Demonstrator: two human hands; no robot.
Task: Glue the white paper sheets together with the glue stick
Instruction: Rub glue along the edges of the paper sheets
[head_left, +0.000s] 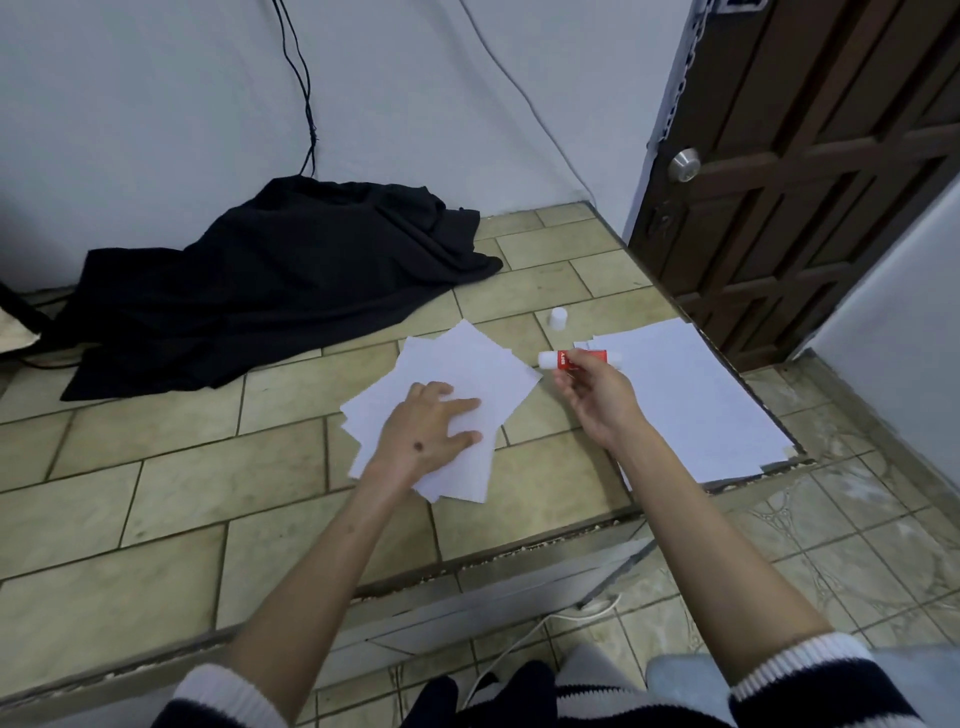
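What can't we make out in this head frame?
- Glue stick label: too small, partly covered by the right hand fingers.
- Glue on the fanned sheets: white on white; the left hand covers the middle.
- Under the black cloth: hidden.
- Sheet count in the right stack: edges too fine.

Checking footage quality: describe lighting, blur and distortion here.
Head view: soft, even light, faint shadows; wide-angle bending of the brown wooden door; slight softness on the red-and-white glue stick in the right hand; fanned white paper sheets nearly featureless.
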